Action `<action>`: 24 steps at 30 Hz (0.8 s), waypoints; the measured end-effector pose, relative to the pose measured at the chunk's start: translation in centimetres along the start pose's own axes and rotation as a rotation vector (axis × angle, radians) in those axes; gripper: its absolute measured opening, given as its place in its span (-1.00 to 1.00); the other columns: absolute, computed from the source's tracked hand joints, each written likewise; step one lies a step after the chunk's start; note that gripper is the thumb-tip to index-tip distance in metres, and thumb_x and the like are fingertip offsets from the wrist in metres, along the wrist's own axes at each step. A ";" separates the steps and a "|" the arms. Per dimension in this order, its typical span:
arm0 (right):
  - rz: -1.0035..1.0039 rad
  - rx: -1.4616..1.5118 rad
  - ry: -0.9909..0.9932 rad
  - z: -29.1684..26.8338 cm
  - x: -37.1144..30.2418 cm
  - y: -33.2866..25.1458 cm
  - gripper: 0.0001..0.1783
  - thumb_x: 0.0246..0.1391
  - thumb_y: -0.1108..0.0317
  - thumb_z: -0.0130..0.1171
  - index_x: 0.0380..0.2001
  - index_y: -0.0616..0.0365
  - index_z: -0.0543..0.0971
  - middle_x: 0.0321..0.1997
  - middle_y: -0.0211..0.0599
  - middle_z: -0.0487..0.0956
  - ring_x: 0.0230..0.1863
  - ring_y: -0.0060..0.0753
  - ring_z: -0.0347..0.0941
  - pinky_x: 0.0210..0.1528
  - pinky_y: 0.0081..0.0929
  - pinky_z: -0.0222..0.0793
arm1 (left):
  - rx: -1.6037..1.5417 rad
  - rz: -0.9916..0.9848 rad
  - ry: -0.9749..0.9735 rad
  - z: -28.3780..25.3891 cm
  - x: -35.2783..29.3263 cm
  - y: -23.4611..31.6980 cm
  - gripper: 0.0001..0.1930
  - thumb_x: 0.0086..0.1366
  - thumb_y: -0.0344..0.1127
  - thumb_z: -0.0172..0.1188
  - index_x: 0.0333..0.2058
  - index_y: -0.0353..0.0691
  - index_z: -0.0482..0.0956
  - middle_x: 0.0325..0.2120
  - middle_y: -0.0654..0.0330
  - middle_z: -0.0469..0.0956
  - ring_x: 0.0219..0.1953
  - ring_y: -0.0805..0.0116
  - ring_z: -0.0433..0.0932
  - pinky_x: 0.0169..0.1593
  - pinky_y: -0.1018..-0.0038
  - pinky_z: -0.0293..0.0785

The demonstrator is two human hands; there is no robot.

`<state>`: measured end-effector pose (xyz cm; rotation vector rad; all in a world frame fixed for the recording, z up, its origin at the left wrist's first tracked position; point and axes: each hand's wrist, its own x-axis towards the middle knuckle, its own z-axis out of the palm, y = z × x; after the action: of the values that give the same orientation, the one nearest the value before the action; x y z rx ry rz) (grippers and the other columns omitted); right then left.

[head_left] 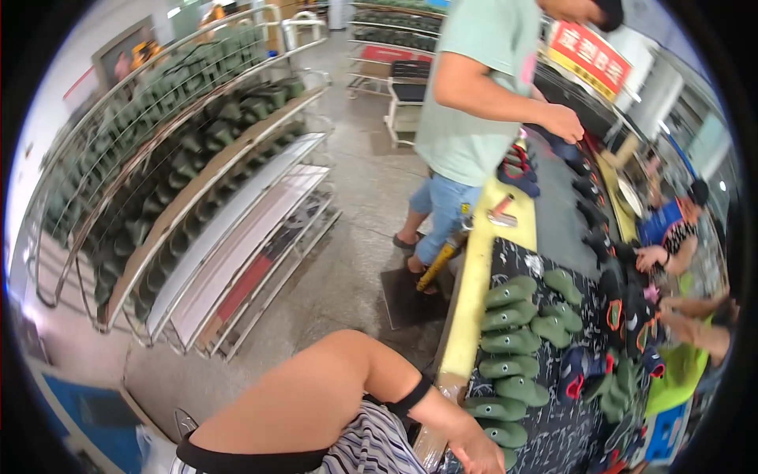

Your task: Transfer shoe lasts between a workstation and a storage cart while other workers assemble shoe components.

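**Workshop line: green shoe lasts on patterned tabletop**

Concrete floor [347, 261] of a workshop, with a long tabletop [553, 442] down the right side, covered in dark patterned cloth and edged by a yellow strip [467, 308].

1. Left hand [476, 452]: at the lower edge, forearm with black sleeve band coming in over striped clothing. Rests at the near tabletop edge, just beside the nearest green lasts; fingers cut off by the frame, so open or closed cannot be told.
2. Right hand: not seen.
3. Green shoe lasts [509, 347]: foot-shaped forms, lying in a column along the tabletop's left side, from near the left hand up toward mid-table; a few more [559, 308] sit to their right.
4. Dark shoes with orange trim [624, 316]: crowded row along the far side of the tabletop.
5. Seated people [679, 347] on the right, hands at the shoes.
6. Standing person [474, 87] in pale green shirt and blue shorts, one hand [564, 122] on items farther along the tabletop.
7. Metal rack [197, 197]: tilted shelves at left, upper tiers filled with green lasts [181, 118].
8. Further shelving [395, 24] at the back.
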<state>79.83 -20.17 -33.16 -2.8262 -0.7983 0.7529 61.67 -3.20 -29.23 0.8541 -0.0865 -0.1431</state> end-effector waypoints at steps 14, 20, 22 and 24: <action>-1.356 0.490 -0.521 12.0 -9.1 -26.8 -0.73 -0.05 0.47 0.06 -0.21 0.31 0.43 -0.27 -0.19 0.52 -0.27 -0.36 0.46 -0.17 -0.52 0.34 | -0.195 0.728 1.096 7.8 -30.8 -10.5 -0.46 0.25 -0.02 -0.06 0.11 -0.21 0.17 -0.02 0.08 0.34 -0.16 0.34 0.45 -0.15 0.54 0.34; -1.969 0.151 -0.821 18.7 -28.4 -37.7 -0.66 -0.10 0.42 0.13 -0.20 0.31 0.41 -0.27 -0.03 0.48 -0.25 -0.12 0.44 -0.19 -0.42 0.35 | -0.163 1.017 1.291 16.0 -40.3 -17.3 -0.52 0.29 -0.15 -0.11 0.11 -0.27 0.15 -0.01 0.05 0.33 -0.05 0.30 0.40 -0.04 0.49 0.31; -2.174 0.122 -0.807 22.9 -33.5 -40.7 -0.62 -0.11 0.40 0.13 -0.17 0.30 0.39 -0.26 -0.04 0.47 -0.25 -0.10 0.43 -0.21 -0.39 0.35 | -0.158 1.066 1.343 19.2 -42.7 -19.4 -0.47 0.27 -0.14 -0.09 0.13 -0.30 0.11 0.01 0.03 0.31 -0.03 0.26 0.39 0.00 0.46 0.29; -2.240 0.086 -0.958 25.0 -40.4 -43.5 -0.58 -0.07 0.34 0.11 -0.12 0.30 0.34 -0.17 0.06 0.41 -0.12 0.10 0.33 -0.08 -0.23 0.27 | -0.144 1.262 1.462 22.0 -44.4 -21.7 -0.44 0.25 -0.12 -0.06 0.12 -0.32 0.11 0.00 -0.01 0.31 -0.03 0.21 0.38 0.02 0.40 0.27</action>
<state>17.63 -4.51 -27.38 -0.0028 -2.5776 1.1110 12.97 -26.53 -32.03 0.4623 0.7464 1.6263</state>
